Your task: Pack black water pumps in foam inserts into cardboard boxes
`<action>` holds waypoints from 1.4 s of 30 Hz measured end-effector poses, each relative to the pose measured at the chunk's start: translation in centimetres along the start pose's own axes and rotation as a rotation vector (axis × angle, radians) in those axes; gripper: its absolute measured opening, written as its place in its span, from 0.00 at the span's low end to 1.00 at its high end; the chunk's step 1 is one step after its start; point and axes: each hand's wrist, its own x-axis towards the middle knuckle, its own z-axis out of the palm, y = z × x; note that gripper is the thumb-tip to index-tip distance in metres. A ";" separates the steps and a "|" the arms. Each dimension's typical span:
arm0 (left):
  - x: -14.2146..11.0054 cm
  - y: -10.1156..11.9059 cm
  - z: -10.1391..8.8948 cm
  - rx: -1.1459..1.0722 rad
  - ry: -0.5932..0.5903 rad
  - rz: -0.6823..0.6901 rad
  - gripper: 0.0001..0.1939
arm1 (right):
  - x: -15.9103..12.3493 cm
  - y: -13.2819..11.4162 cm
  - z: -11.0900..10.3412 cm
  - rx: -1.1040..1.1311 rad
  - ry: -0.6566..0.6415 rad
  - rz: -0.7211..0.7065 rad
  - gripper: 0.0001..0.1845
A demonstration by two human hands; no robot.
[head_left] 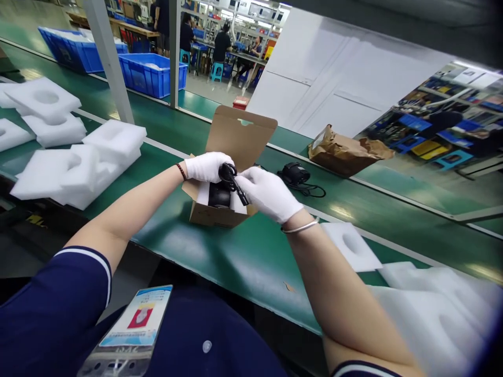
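Observation:
A coiled black cable (228,174) is held over an open cardboard box (214,216). My left hand (210,166), in a white glove, is closed on the coil at the box's left side. From the right, my right hand (271,193), also gloved, pinches the same cable near its straight plug end, which points down toward the box. Inside the box lies a round black device (219,195), with white foam on both sides of it. The box's lid (241,135) stands up behind my hands. My fingertips are partly hidden by the cable and gloves.
White foam blocks with round cutouts lie in a pile (78,167) at left and in another (432,309) at right. Beyond the box sit a black device with a cord (294,173) and a crumpled brown paper-lined carton (346,152). Blue bins (151,76) and metal posts stand farther back.

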 end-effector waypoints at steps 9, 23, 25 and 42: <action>0.1 0.9 0.4 0.268 0.026 -0.104 0.16 | -0.1 0.5 0.5 -0.050 -0.187 -0.058 0.09; 1.3 3.0 -1.1 0.634 -0.463 0.037 0.13 | 3.5 3.4 1.8 -0.217 -0.458 -0.051 0.19; 2.3 4.0 -1.0 0.676 -0.561 0.030 0.11 | 3.7 3.4 1.9 -0.077 -0.486 0.016 0.26; 3.2 0.8 -1.6 0.274 -0.465 -0.126 0.34 | 5.6 3.2 0.8 -0.356 -0.575 0.035 0.15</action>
